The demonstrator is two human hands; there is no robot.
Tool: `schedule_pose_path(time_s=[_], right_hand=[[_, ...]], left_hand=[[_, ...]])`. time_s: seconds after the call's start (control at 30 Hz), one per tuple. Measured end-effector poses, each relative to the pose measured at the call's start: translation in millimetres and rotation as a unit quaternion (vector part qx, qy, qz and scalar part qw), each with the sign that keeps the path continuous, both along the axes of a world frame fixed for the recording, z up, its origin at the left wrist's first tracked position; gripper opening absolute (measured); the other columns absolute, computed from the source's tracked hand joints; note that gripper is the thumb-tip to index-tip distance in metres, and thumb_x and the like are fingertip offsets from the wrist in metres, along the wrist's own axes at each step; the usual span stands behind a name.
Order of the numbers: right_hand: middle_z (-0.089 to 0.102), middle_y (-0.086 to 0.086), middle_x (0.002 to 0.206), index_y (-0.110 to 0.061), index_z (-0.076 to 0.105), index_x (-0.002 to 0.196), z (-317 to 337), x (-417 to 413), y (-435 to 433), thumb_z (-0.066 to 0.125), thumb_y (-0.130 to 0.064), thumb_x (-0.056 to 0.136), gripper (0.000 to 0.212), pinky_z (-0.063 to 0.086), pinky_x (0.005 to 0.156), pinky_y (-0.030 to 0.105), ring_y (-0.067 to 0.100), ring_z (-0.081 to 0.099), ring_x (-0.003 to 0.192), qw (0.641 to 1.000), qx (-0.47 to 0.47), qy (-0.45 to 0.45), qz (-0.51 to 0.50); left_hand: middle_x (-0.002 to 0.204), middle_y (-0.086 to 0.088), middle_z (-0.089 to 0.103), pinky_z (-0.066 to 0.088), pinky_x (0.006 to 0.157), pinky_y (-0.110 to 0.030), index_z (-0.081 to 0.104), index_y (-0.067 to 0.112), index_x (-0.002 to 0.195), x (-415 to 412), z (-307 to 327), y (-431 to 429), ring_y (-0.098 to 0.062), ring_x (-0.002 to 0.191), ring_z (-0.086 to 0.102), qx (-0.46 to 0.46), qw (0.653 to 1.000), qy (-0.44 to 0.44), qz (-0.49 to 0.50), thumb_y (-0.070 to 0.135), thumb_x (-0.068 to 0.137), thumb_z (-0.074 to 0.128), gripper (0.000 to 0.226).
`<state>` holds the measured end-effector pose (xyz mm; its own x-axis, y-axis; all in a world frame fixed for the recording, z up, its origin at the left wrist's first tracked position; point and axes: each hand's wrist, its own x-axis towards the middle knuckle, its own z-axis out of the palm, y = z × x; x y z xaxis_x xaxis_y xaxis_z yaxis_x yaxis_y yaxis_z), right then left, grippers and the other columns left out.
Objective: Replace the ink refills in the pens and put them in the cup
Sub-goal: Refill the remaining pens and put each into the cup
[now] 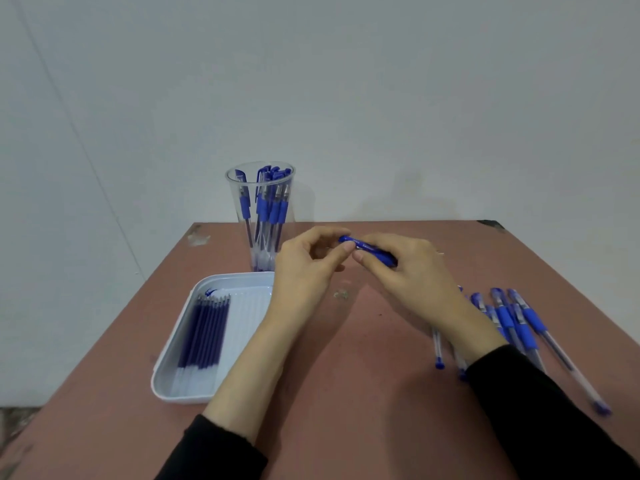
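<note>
Over the table (346, 403), right hand (410, 277) grips a glossy blue pen (373, 250).

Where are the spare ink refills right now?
In the head view, the refills lie side by side in the left half of the white tray, on the left of the table, just in front of the clear cup.

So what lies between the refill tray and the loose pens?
Head view: bare table, a small pale fleck, plus left forearm and right forearm above.
</note>
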<state>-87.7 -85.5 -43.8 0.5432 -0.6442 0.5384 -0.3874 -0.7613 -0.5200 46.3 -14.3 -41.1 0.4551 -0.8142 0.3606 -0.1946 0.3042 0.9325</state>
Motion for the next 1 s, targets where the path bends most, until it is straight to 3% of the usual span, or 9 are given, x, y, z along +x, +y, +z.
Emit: schedule_pose_path(time_s=[0.13, 0.37, 0.5, 0.77, 0.9, 1.0], right_hand=[[0.069, -0.012, 0.074, -0.038, 0.070, 0.101, -0.8, -1.4, 0.3, 0.051, -0.048, 0.093, 0.023, 0.050, 0.064, 0.035, 0.005, 0.061, 0.069, 1.000, 0.009, 0.010, -0.015], [0.071, -0.015, 0.080, -0.044, 0.068, 0.106, 1.2, -5.4, 2.8, 0.049, -0.054, 0.092, 0.025, 0.052, 0.069, 0.033, 0.004, 0.063, 0.075, 0.999, 0.021, 0.032, -0.030], [0.070, -0.017, 0.078, -0.045, 0.067, 0.107, 2.6, -6.3, 3.7, 0.048, -0.054, 0.093, 0.026, 0.050, 0.066, 0.029, 0.002, 0.061, 0.073, 0.998, 0.024, 0.041, -0.032], [0.070, -0.016, 0.080, -0.047, 0.066, 0.109, 2.1, -8.0, 3.9, 0.043, -0.059, 0.091, 0.032, 0.046, 0.066, 0.023, 0.003, 0.060, 0.073, 0.998, 0.020, 0.055, -0.033], [0.064, -0.016, 0.065, -0.044, 0.068, 0.101, 0.2, -8.3, 1.4, 0.043, -0.062, 0.088, 0.033, 0.037, 0.057, 0.022, 0.003, 0.055, 0.062, 0.998, 0.014, 0.053, -0.031], [0.062, -0.016, 0.064, -0.043, 0.067, 0.098, -0.8, -6.7, 1.1, 0.047, -0.068, 0.082, 0.036, 0.038, 0.059, 0.024, 0.005, 0.055, 0.062, 0.998, 0.023, 0.048, -0.043]], left_hand=[[0.081, 0.001, 0.070, 0.051, 0.063, -0.014, 0.069, 0.015, 0.090, 1.1, 1.1, 0.6, 0.000, 0.068, 0.064, 0.010, 1.000, 0.001, -0.017, 0.003, 0.085, 0.066, 0.014], [0.082, -0.001, 0.072, 0.053, 0.071, -0.017, 0.071, 0.015, 0.090, 1.4, -0.2, -0.2, -0.003, 0.069, 0.065, 0.023, 0.999, -0.011, -0.024, 0.003, 0.085, 0.066, 0.014], [0.083, -0.005, 0.072, 0.054, 0.071, -0.017, 0.071, 0.008, 0.095, 2.1, -0.1, -0.5, -0.004, 0.069, 0.066, 0.031, 0.999, -0.011, -0.022, 0.003, 0.085, 0.066, 0.012], [0.083, -0.003, 0.073, 0.053, 0.071, -0.016, 0.071, 0.013, 0.091, 3.0, 1.0, 1.4, -0.006, 0.070, 0.067, 0.036, 0.999, -0.013, -0.020, 0.003, 0.085, 0.066, 0.012], [0.083, -0.002, 0.073, 0.053, 0.071, -0.016, 0.071, 0.015, 0.090, 3.6, 2.1, 2.6, -0.007, 0.071, 0.067, 0.042, 0.999, -0.016, -0.020, 0.004, 0.085, 0.067, 0.013], [0.083, -0.005, 0.071, 0.052, 0.068, -0.015, 0.071, 0.009, 0.095, 5.9, 4.5, 2.8, -0.005, 0.068, 0.065, 0.052, 0.999, 0.000, -0.011, 0.004, 0.085, 0.067, 0.012]])
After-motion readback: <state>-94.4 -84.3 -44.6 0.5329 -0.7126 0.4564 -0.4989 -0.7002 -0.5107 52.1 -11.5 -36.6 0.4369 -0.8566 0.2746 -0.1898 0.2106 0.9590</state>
